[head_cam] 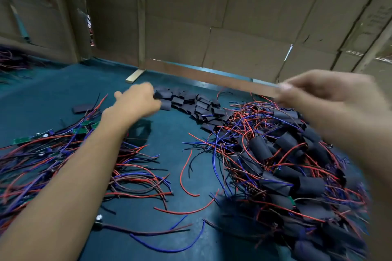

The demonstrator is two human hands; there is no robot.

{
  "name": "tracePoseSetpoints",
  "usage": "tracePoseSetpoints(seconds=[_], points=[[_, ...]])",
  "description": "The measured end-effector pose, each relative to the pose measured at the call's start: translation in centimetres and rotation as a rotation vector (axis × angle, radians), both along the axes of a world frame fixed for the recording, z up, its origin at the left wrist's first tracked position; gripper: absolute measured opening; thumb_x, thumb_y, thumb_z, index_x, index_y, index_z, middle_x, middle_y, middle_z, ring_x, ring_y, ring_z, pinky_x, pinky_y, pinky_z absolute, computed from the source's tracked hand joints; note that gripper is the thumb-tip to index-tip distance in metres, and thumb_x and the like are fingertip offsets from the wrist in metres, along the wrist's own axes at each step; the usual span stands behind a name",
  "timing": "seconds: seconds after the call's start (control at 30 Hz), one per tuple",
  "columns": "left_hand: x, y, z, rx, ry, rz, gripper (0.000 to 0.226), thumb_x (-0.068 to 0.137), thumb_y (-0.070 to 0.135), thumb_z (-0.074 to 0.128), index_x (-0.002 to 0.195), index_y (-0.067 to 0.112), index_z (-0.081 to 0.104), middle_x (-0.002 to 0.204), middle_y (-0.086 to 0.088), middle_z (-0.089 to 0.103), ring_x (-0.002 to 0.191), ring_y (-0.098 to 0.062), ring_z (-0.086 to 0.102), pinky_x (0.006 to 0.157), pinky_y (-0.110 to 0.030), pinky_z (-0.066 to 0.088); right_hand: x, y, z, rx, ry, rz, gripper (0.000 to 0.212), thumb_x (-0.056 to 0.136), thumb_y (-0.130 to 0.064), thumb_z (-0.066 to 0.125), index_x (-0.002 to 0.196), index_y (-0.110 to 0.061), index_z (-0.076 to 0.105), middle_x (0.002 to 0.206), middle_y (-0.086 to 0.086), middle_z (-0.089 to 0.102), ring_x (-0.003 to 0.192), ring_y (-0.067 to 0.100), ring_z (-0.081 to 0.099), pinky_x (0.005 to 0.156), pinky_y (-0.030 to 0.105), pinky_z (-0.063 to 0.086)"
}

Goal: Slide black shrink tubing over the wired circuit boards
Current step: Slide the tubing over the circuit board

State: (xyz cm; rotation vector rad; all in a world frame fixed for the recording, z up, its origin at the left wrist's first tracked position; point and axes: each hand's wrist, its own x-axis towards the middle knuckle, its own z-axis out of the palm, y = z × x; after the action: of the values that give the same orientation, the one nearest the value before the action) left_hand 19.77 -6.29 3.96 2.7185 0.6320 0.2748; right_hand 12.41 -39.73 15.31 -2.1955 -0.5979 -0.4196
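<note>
A row of flat black shrink tubing pieces lies across the back of the teal table. My left hand reaches to the left end of that row, and its fingertips pinch one tubing piece. Bare green circuit boards with red, blue and black wires lie in a heap at the left, under my left forearm. At the right is a big heap of wired boards inside black tubing. My right hand hovers blurred above that heap, fingers loosely curled, with nothing visible in it.
Loose red, blue and black wires trail over the teal table between the heaps. One stray tubing piece lies at the left. Cardboard walls close off the back, and a wooden strip lies by them.
</note>
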Motion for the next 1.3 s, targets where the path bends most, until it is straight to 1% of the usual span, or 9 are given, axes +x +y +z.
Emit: tracePoseSetpoints(seconds=[0.17,0.37,0.5,0.63,0.7,0.8,0.97,1.1,1.3], points=[[-1.2,-1.7,4.9,-0.599,-0.460,-0.135,0.023,0.085,0.029,0.040,0.099,0.016,0.052,0.069,-0.004,0.063,0.057,-0.019,0.059,0.063,-0.033,0.051,-1.1,9.5,-7.1,-0.191,0.107,0.296,0.019,0.098,-0.028,0.064,0.113,-0.020,0.072,0.106,-0.008,0.073,0.095,0.002,0.065,0.088,0.021,0.050],[-2.7,-2.2,7.7,-0.868,-0.468,-0.251,0.049,0.079,0.047,0.034,0.103,0.021,0.069,0.065,-0.002,0.059,0.062,-0.018,0.051,0.053,-0.031,0.042,-1.6,14.2,-15.6,-0.458,0.140,0.430,0.056,0.104,-0.030,0.051,0.155,-0.012,0.034,0.153,0.010,0.046,0.136,0.032,0.042,0.116,0.042,0.032],[-2.7,-2.9,7.7,-0.722,-0.400,-0.326,0.053,0.084,0.056,0.040,0.123,0.027,0.062,0.083,0.003,0.066,0.067,-0.015,0.062,0.074,-0.038,0.050,-1.3,14.1,-16.6,-0.564,0.077,0.427,0.037,0.102,-0.030,0.054,0.138,-0.020,0.056,0.132,0.007,0.060,0.117,0.033,0.047,0.102,0.045,0.038],[-3.0,-2.8,7.3,-0.532,-0.416,-0.418,0.064,0.101,0.039,0.052,0.158,0.024,0.026,0.124,0.005,0.063,0.095,-0.009,0.073,0.096,-0.044,0.056,-0.7,13.1,-15.3,-0.498,0.147,0.445,0.013,0.095,-0.022,0.066,0.104,-0.017,0.075,0.101,0.008,0.070,0.101,0.028,0.059,0.092,0.037,0.045],[-3.5,-2.5,7.5,-0.436,-0.437,-0.406,0.064,0.098,0.036,0.061,0.155,0.019,0.036,0.137,0.000,0.060,0.107,-0.012,0.070,0.102,-0.043,0.052,-0.4,12.1,-14.1,-0.477,0.191,0.427,0.011,0.092,-0.022,0.070,0.100,-0.018,0.077,0.094,0.004,0.072,0.091,0.020,0.062,0.081,0.028,0.045],[-4.6,-2.4,8.1,-0.370,-0.482,-0.442,0.033,0.094,0.032,0.070,0.126,0.023,0.068,0.111,0.011,0.072,0.109,-0.009,0.067,0.102,-0.032,0.050,0.2,10.4,-11.7,-0.406,0.212,0.348,0.009,0.090,-0.025,0.072,0.095,-0.020,0.078,0.084,-0.003,0.072,0.078,0.010,0.060,0.067,0.019,0.040],[-5.4,-1.9,8.6,-0.462,-0.545,-0.406,0.029,0.089,0.032,0.076,0.117,0.024,0.073,0.103,0.014,0.074,0.094,0.009,0.067,0.092,-0.017,0.049,0.9,7.5,-7.0,-0.326,0.173,0.141,0.007,0.085,-0.031,0.078,0.080,-0.026,0.078,0.066,-0.014,0.067,0.064,-0.004,0.057,0.056,0.007,0.039],[-5.6,-1.6,8.7,-0.476,-0.563,-0.369,0.033,0.087,0.039,0.076,0.117,0.026,0.073,0.107,0.016,0.074,0.103,0.006,0.066,0.102,-0.025,0.049,1.5,4.2,-4.6,-0.617,0.167,-0.010,0.006,0.083,-0.024,0.072,0.079,-0.025,0.076,0.077,-0.010,0.072,0.077,0.007,0.066,0.068,0.022,0.052],[-5.6,-2.2,8.7,-0.479,-0.521,-0.378,0.033,0.085,0.040,0.078,0.114,0.026,0.074,0.105,0.012,0.076,0.103,0.002,0.068,0.104,-0.032,0.050,1.7,3.8,-4.4,-0.749,0.145,0.115,0.046,0.087,-0.035,0.075,0.131,-0.031,0.063,0.129,-0.006,0.064,0.122,0.014,0.056,0.097,0.027,0.043]])
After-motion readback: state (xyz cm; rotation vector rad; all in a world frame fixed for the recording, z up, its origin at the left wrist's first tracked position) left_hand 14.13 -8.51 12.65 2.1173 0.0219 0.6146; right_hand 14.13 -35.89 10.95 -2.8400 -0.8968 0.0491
